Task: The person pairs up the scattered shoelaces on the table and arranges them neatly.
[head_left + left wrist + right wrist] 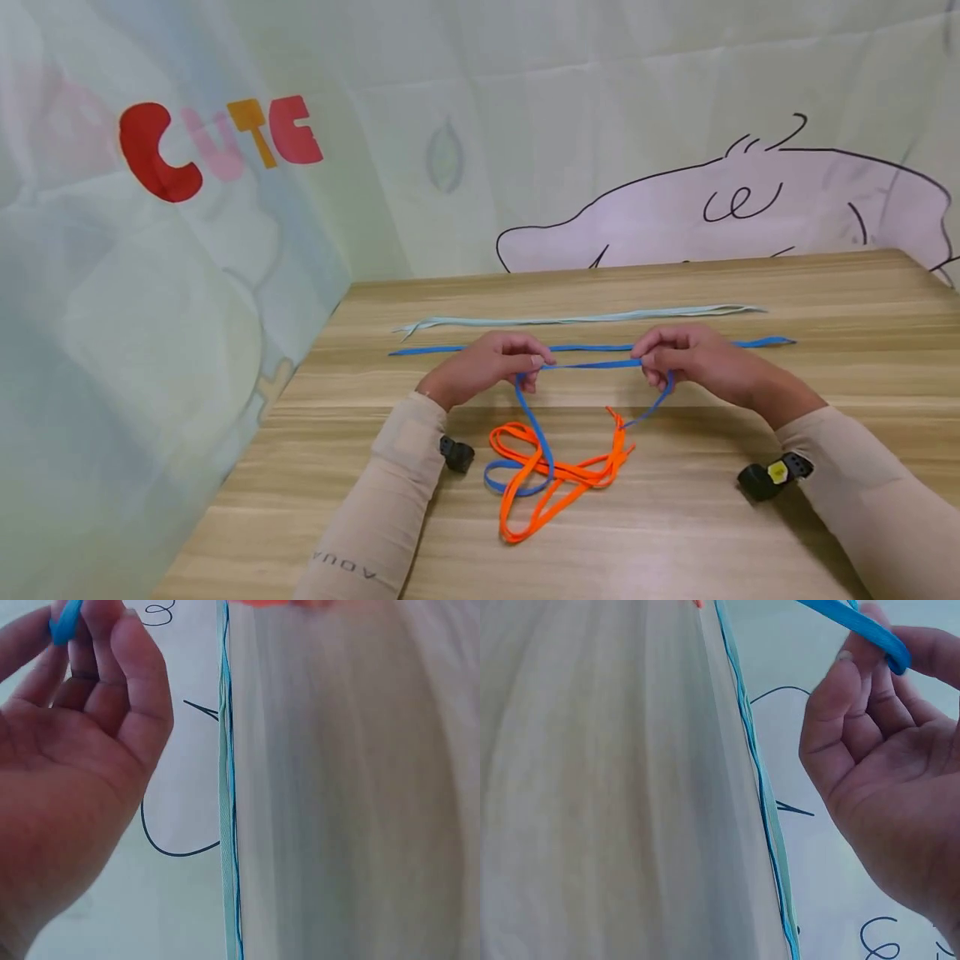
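Between both hands a flat blue shoelace (pixel 596 365) is stretched level above the table. My left hand (pixel 498 364) pinches it between thumb and fingers, and my right hand (pixel 697 364) pinches it farther right. From the left fingers one length drops into a loop on the table; from the right a shorter length hangs toward an orange shoelace (pixel 573 475). That orange lace lies in a loose, looped bundle below the hands, tangled with the blue loop. In the right wrist view the blue lace (pixel 855 621) bends round the fingertips.
Behind the hands a second blue shoelace (pixel 427 350) lies straight across the wooden table (pixel 300 492). Farther back a pale mint shoelace (pixel 540 320) lies parallel to it. Printed cloth (pixel 420 100) hangs behind the table and along its left side.
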### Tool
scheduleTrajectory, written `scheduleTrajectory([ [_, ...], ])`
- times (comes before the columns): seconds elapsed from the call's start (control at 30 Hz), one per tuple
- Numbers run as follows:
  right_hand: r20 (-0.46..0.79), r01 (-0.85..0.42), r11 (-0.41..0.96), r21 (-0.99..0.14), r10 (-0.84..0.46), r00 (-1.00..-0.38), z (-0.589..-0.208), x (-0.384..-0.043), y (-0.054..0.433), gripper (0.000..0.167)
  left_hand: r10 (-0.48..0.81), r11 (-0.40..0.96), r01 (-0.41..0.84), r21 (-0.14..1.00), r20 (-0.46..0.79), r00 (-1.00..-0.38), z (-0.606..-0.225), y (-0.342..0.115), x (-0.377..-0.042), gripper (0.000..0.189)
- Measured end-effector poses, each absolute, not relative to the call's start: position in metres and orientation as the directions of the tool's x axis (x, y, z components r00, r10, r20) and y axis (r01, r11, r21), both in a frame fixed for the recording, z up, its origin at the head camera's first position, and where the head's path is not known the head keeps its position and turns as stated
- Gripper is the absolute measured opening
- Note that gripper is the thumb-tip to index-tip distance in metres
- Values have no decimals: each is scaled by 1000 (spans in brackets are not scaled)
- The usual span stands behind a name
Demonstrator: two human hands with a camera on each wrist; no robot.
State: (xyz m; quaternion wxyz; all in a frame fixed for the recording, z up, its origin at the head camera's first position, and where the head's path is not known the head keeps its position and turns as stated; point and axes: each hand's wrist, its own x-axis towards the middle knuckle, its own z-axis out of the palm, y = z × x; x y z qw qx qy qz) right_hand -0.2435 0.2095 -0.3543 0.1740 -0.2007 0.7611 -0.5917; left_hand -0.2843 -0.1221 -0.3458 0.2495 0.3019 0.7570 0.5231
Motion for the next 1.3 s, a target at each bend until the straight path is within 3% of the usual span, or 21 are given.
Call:
scheduleTrajectory([
  [0.3, 79, -133, 103, -986, -416, -906, -353, -244, 213, 18, 692, 296, 207, 932, -60, -720, -345, -123, -283, 24],
  [0.53, 106, -136, 58, -989, -369, -924, -355, -246, 220, 21, 696, 239, 198, 951, -25, -717, -344, -125, -284, 22],
  [0.87, 98, -115, 38, -993, -297, -950, -355, -248, 229, 19, 635, 119, 111, 987, 11, -773, -343, -129, -286, 30],
  [1.3, 103, -77, -108, -991, -258, -961, -356, -251, 241, 14, 571, 44, 143, 989, 93, -816, -329, -148, -289, 27],
])
